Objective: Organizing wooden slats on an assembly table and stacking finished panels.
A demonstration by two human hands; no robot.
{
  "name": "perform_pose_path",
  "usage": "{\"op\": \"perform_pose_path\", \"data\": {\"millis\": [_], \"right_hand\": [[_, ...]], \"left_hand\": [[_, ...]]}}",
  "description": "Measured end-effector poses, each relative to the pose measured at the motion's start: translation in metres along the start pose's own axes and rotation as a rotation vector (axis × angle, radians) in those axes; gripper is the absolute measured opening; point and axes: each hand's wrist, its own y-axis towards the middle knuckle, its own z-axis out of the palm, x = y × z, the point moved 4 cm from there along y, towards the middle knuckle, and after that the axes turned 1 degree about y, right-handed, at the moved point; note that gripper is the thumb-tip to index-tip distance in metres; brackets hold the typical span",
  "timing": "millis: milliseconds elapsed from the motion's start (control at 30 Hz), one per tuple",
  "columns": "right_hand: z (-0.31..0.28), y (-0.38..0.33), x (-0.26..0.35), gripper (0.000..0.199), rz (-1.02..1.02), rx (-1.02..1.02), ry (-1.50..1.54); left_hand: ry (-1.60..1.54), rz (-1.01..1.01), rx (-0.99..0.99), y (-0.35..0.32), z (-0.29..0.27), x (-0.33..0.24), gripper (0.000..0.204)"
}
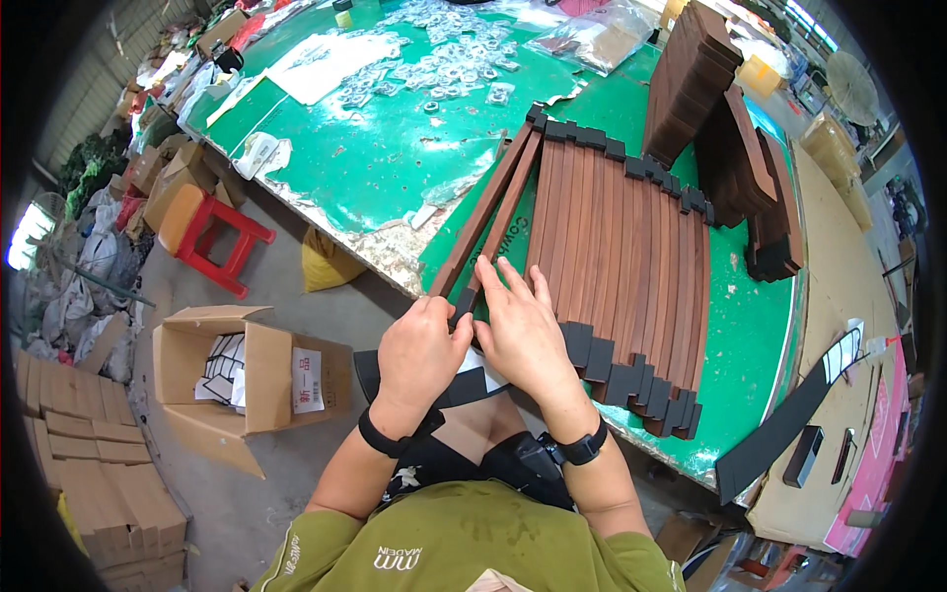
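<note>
Two long brown wooden slats lie apart from the rest at the table's near edge, an outer slat (480, 219) and an inner slat (513, 202) with a black patch near its end. My left hand (419, 350) is curled closed at the near ends of these slats; its grip is partly hidden. My right hand (518, 331) lies over the inner slat, fingers stretched out, thumb beside my left thumb. Right of it, a row of slats (621, 257) lies side by side, both ends covered in black.
Upright bundles of brown wood pieces (688, 84) stand at the right of the green table (375, 178). Small plastic-wrapped parts (444, 64) are scattered at the back. An open cardboard box (271, 380) and a red stool (212, 232) are on the floor at left. A black strip (779, 429) lies right.
</note>
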Motion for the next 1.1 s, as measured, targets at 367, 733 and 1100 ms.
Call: {"op": "perform_pose_path", "data": {"millis": [367, 733, 1100], "right_hand": [[-0.001, 0.0, 0.001, 0.07, 0.004, 0.021, -0.018], [0.001, 0.0, 0.004, 0.05, -0.023, 0.017, -0.109], [0.001, 0.002, 0.005, 0.049, -0.019, 0.015, -0.106]], "left_hand": [[0.014, 0.023, -0.057, -0.001, 0.005, -0.002, 0.018], [-0.08, -0.028, -0.07, -0.018, 0.006, 0.009, 0.025], [-0.133, 0.045, -0.132, -0.018, 0.011, 0.01, 0.019]]}}
